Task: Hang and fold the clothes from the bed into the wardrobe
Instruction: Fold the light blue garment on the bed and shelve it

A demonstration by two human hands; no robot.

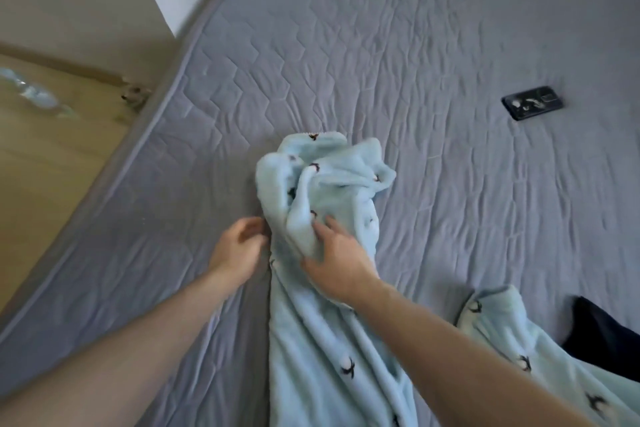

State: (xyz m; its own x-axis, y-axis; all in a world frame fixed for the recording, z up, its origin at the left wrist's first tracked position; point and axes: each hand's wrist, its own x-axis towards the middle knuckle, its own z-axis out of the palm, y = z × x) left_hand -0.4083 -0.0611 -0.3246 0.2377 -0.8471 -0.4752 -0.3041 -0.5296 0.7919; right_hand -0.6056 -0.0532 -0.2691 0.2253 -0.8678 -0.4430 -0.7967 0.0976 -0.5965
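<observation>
Mid-frame, the right hand (337, 263) lies flat on the robe (322, 191). The left hand (239, 246) curls at its edge, and I cannot tell if it grips.

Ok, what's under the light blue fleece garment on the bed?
Only the grey quilted mattress cover shows around the light blue fleece garment, which lies straight on it. The right hand rests on top. Anything beneath its bunched folds is covered.

Fleece garment (332, 340): pale blue w/ small dark motifs. Bed cover (415, 45): grey quilted. Phone (532, 103): black, prob.
</observation>
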